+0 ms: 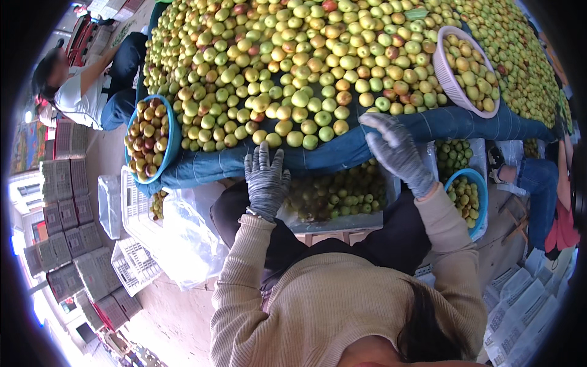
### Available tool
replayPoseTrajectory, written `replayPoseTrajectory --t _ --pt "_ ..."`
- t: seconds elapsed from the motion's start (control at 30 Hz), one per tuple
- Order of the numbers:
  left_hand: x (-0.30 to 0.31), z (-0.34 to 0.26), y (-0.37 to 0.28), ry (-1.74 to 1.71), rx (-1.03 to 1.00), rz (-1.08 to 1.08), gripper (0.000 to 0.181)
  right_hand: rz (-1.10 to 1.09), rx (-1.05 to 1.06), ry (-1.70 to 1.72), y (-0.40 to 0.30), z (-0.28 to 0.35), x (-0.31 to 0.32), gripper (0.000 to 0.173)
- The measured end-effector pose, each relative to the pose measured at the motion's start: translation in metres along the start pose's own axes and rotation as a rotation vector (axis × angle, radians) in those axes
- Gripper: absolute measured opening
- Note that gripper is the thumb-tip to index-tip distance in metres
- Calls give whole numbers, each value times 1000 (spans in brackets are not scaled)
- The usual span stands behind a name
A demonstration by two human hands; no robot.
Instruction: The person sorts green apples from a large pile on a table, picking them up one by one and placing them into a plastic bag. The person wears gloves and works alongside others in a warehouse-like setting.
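Observation:
Yellow-green jujubes [300, 98], some blushed red-brown, cover the sorting table before me. Blue cloth [330, 149] pads its near edge. My left hand [267, 181], in a grey knit glove, rests on this padding with its fingers spread. Its fingertips lie close to the nearest jujubes, and it holds nothing. Farther right, my right hand [395, 149], gloved alike, reaches over the padding. A gap shows between its thumb and fingers, with no fruit visible in it. The fingertips are just below a jujube [372, 110]; whether they touch it I cannot tell.
A blue basin [172, 133] of browner jujubes sits at the table's left corner, a pink basket [445, 75] at right. Below are a lined crate [335, 222] of greener fruit and another blue basin [482, 197]. Co-workers [85, 94] sit at both sides; stacked crates [87, 247] stand left.

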State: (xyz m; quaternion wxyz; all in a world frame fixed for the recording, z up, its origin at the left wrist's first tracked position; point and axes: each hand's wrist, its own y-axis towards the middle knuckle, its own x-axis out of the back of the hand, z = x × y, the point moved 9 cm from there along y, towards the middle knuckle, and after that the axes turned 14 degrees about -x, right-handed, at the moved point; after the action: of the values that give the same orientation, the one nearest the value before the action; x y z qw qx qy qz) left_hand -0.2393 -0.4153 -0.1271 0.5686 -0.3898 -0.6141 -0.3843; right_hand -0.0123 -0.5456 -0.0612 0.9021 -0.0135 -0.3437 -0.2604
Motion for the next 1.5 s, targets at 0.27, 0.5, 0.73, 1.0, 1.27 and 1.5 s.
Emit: replayPoseTrajectory --t 0.27,0.5,0.73,1.0,1.27,1.5 --pt "46 39 26 -212 71 -403 16 184 -71 -752 1 1 -95 26" --pt "17 80 119 -84 -5 -213 43 -38 -119 -436 15 -3 -78 21" --pt "33 2 120 -989 -262 -352 31 267 -859 1297 0 -33 -97 44" --pt "17 46 239 -347 159 -85 39 60 -892 1677 12 -60 -79 31" --pt "14 -6 217 -264 -120 -195 42 -133 -747 1837 24 -65 -67 31" --pt "-31 68 191 -1343 567 -431 22 -66 -844 1794 23 -66 -68 35"
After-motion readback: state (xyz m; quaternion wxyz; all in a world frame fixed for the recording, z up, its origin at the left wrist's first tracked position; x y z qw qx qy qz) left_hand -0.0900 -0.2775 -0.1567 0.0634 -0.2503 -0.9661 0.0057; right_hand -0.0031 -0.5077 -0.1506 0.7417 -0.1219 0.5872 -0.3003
